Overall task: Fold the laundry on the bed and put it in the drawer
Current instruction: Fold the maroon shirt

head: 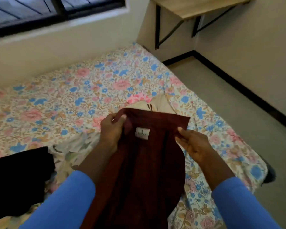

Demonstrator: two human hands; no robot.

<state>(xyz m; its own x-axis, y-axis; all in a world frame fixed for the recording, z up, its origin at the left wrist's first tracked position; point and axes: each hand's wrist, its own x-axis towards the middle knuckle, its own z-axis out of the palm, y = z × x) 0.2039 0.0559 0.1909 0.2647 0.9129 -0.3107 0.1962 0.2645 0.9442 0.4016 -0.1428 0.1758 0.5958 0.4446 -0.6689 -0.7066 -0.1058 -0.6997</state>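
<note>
Close above the flowery bed sheet [64, 90], the left hand [111, 129] and right hand [195, 146] each pinch the top edge of the dark red cloth garment [144, 162], which hangs between the 2 arms. It looks light and floppy, so both top corners seem best to hold. Behind it lies a cream cloth [163, 104].

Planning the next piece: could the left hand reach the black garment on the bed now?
Probably not yet: the left hand grips the maroon garment. Otherwise the way to the black garment looks free.
</note>
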